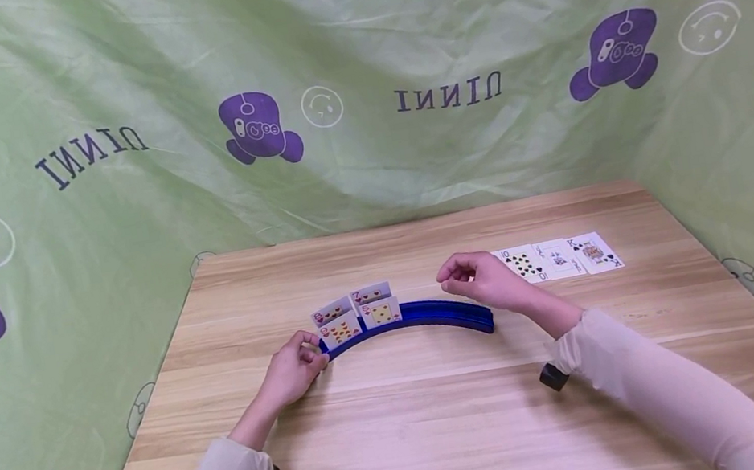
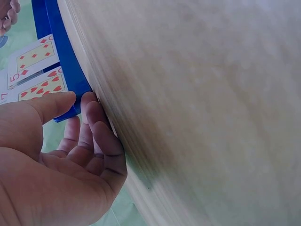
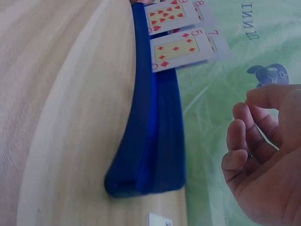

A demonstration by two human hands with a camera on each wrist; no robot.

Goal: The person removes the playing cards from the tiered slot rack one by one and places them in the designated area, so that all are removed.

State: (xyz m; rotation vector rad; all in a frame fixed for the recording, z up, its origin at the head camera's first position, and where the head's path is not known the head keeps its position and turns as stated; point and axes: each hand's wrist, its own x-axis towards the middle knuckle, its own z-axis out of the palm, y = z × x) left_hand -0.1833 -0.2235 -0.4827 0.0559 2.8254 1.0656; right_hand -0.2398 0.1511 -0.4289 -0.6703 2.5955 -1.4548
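A curved blue card holder [image 1: 447,312] lies on the wooden table. In its left half stand playing cards in two rows: a hearts card [image 1: 340,331] and the five of diamonds [image 1: 381,313] in front, an eight [image 1: 331,309] and a seven [image 1: 371,293] behind. My left hand [image 1: 292,371] pinches the holder's left end, thumb [image 2: 61,104] on one face and fingertips at the other. Over the table beyond the holder's right end, my right hand [image 1: 489,279] hovers with loosely curled fingers [image 3: 256,132] and nothing between them.
Right of my right hand, a black ten [image 1: 522,264], a joker-like card [image 1: 558,258] and a king [image 1: 593,252] lie face up in a row. Green printed cloth [image 1: 366,163] hangs behind and at both sides of the wooden table [image 1: 394,444].
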